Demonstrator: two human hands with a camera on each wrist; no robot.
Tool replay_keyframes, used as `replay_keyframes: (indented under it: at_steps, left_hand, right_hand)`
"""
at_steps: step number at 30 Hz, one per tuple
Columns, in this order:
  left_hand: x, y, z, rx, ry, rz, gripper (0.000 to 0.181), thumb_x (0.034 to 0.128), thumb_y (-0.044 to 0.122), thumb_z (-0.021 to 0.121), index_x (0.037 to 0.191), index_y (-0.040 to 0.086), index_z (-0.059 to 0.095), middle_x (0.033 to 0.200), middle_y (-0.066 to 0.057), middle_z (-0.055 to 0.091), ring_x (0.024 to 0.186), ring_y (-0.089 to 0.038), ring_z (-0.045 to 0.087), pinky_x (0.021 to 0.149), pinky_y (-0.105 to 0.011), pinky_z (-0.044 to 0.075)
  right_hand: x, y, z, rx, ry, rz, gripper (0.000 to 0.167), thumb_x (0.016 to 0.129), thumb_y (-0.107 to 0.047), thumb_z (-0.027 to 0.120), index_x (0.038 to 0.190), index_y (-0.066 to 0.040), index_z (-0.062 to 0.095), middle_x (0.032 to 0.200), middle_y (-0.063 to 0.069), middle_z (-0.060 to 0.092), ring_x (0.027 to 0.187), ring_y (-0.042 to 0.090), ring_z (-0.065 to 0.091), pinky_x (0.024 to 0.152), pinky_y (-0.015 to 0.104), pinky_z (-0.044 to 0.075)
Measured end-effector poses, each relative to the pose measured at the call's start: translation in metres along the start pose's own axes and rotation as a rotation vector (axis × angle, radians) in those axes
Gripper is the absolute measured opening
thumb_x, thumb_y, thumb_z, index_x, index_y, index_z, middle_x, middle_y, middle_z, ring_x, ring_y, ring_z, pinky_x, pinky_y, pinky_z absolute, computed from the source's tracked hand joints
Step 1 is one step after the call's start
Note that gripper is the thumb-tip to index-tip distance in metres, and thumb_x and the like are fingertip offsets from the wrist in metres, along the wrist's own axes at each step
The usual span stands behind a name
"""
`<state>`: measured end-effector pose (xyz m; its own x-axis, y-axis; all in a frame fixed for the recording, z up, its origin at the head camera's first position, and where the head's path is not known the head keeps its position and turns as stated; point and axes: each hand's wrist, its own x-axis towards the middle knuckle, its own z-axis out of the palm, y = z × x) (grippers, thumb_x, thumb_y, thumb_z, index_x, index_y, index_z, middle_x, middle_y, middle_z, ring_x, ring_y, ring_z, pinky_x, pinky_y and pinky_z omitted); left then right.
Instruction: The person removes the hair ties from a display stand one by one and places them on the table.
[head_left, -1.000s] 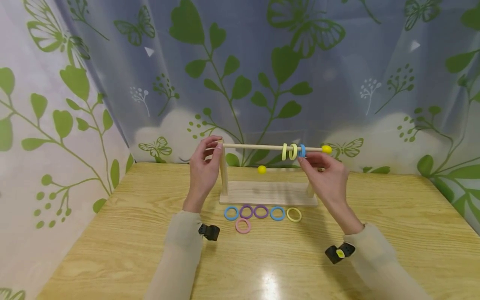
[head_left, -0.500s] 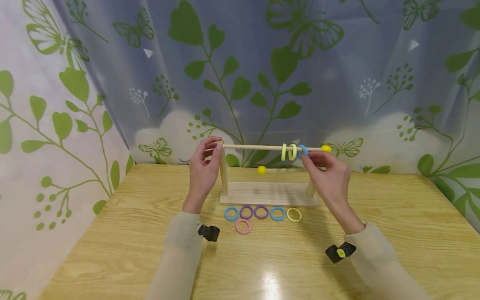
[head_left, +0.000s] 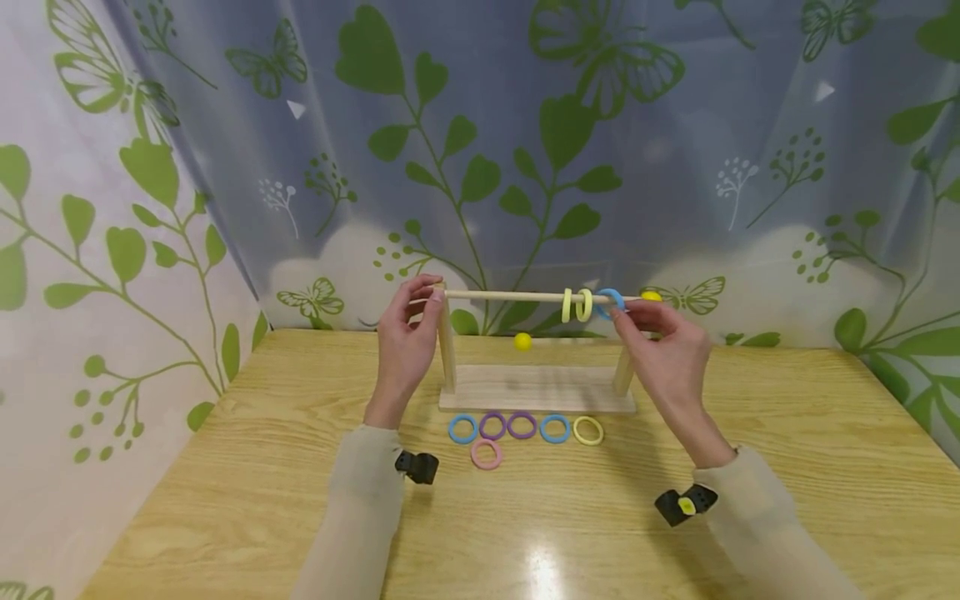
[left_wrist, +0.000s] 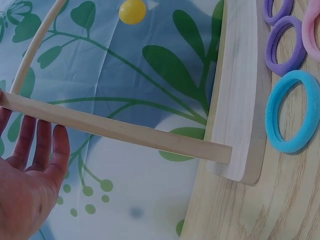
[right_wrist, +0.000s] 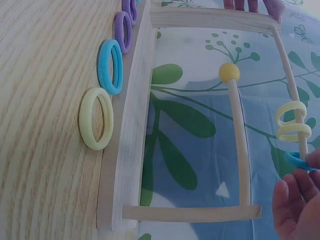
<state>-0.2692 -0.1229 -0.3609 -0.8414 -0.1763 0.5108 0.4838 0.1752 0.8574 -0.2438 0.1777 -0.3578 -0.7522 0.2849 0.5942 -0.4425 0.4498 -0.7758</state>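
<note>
My left hand [head_left: 408, 333] grips the top of the left upright [left_wrist: 120, 127] of a wooden stand [head_left: 536, 390]. With thumb and fingertips, my right hand [head_left: 669, 346] pinches a blue hair tie [head_left: 609, 304] near the right end of the stand's upper rod [head_left: 510, 296]. That hair tie looks threaded on the rod and turned at a slant; the fingers hide part of it. Just to its left, two pale yellow hair ties [right_wrist: 292, 131] hang on the same rod. A yellow ball [head_left: 651, 297] caps the rod's right end, partly behind the right hand.
On the table [head_left: 247, 467] before the stand lie a blue hair tie [left_wrist: 292, 111], two purple ones [head_left: 522, 425], another blue one [right_wrist: 110, 66], a yellow one [right_wrist: 96, 118] and a pink one [head_left: 487, 454]. A lower rod ends in a yellow ball [right_wrist: 229, 72]. A patterned curtain [head_left: 480, 167] hangs behind.
My right hand has shifted slightly right along the rod with the blue hair tie, which has turned from edge-on to more face-on. The left hand holds its place.
</note>
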Motion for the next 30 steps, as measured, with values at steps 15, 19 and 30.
replay_keyframes:
  at_steps: [15,19,30]
  left_hand:
    - [0.001,0.002,0.0,0.012,-0.001,0.0,0.025,0.1037,0.021,0.061,0.126,0.011,0.067,0.114,-0.014,0.066,0.099,-0.02,0.066,0.071,-0.017,0.053]
    - [0.001,0.002,0.0,0.012,-0.004,0.0,0.025,0.1039,0.022,0.061,0.126,0.011,0.068,0.114,-0.014,0.066,0.099,-0.019,0.066,0.071,-0.017,0.054]
    - [0.001,0.002,0.0,0.002,-0.003,-0.003,0.026,0.1037,0.021,0.061,0.126,0.011,0.068,0.114,-0.014,0.066,0.098,-0.016,0.065,0.072,-0.017,0.053]
  right_hand:
    - [0.002,-0.001,-0.008,0.008,0.03,0.015,0.019,0.089,-0.018,0.081,0.101,-0.003,0.079,0.079,-0.034,0.065,0.073,-0.01,0.065,0.059,0.008,0.051]
    - [0.003,-0.001,-0.012,0.021,0.037,0.017,0.019,0.088,-0.017,0.081,0.101,-0.003,0.079,0.08,-0.033,0.066,0.073,-0.009,0.066,0.061,0.009,0.053]
    - [0.005,0.002,-0.019,-0.008,0.075,0.032,0.02,0.087,-0.018,0.082,0.1,-0.003,0.079,0.078,-0.035,0.064,0.073,-0.011,0.064,0.062,0.006,0.05]
